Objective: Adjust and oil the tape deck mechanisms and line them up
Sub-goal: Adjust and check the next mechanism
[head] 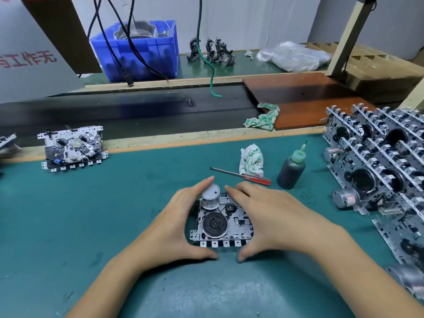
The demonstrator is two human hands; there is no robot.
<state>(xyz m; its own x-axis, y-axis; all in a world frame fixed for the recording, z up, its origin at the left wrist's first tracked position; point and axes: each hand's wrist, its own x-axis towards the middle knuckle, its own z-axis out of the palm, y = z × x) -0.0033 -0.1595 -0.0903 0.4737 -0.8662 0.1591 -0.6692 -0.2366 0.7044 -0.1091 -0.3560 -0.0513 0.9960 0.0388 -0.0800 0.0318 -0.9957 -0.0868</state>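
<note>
Head view, and we sweep from the left: a finished tape deck mechanism (73, 146) sits at the far left edge of the green table (91, 203), just in front of the dark conveyor belt (128, 106), with a blue bin (140, 51) on the shelf behind it. Now to the middle, where the action is: the left hand (181, 221) cups the left side of the tape deck being worked on (223, 222), fingers straight and pressed against its edge, fingertips up beside the silver motor (211, 195), thumb tucked along the near side. The black flywheel (215, 224) faces up in the open between both palms. The right hand (268, 216) mirrors it, fingers lying flat over the right half of the deck, thumb at the near edge, so the deck sits flat on the table, framed on both sides. Just beyond, a red-handled screwdriver (241, 173) lies on the mat, touching a crumpled rag (251, 159). Beside that stands the oil bottle (291, 169), upright, green nozzle up. And far right, a stack of decks (376, 166) is lined up in rows.
</note>
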